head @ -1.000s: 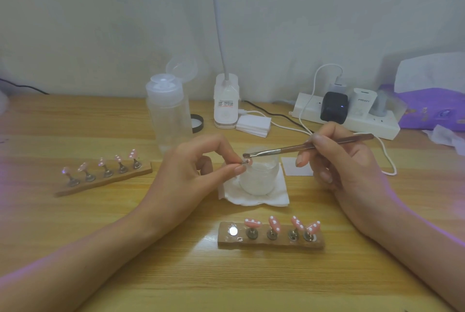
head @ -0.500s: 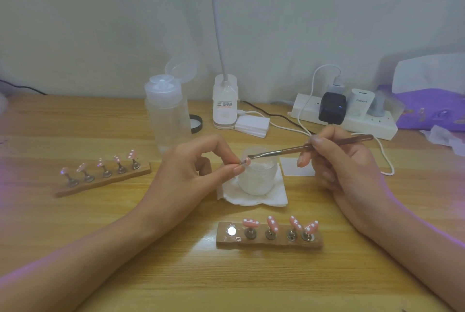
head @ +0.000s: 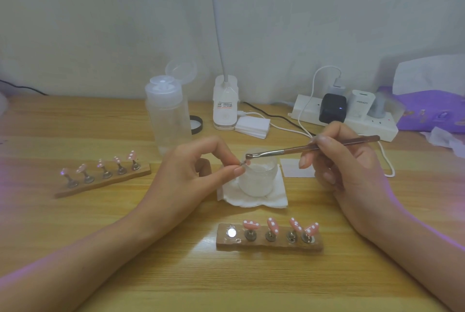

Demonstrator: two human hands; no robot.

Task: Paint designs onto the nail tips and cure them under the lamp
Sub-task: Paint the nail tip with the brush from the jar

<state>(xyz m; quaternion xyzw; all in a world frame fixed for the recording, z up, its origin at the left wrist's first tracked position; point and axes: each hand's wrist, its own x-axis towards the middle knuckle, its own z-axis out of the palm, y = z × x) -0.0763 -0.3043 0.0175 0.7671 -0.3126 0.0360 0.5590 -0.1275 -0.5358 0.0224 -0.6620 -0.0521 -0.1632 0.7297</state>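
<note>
We record the left hand [head: 191, 175] raised over the pale wooden table [head: 125, 261]. Its thumb and forefinger pinch a small pink nail tip [head: 245, 163] by its metal stem, and the other fingers are loosely curled. The held tip is just above the near-left rim of the squat frosted glass jar [head: 259, 180], which stands on a folded white tissue [head: 251, 202].

The right hand [head: 344, 168] grips a slender brown-handled brush [head: 314, 147] pen-fashion, fingers curled round the shaft. Its bristles lie at the held tip; we cannot tell whether they touch.

Nearest us, a brown wooden holder strip [head: 269, 245] carries four pink white-dotted tips [head: 273, 225], with a shiny round disc [head: 231, 233] at its left end. A second wooden strip [head: 100, 182] sits well to the left. A clear plastic bottle [head: 167, 120] stands behind the left hand.
</note>
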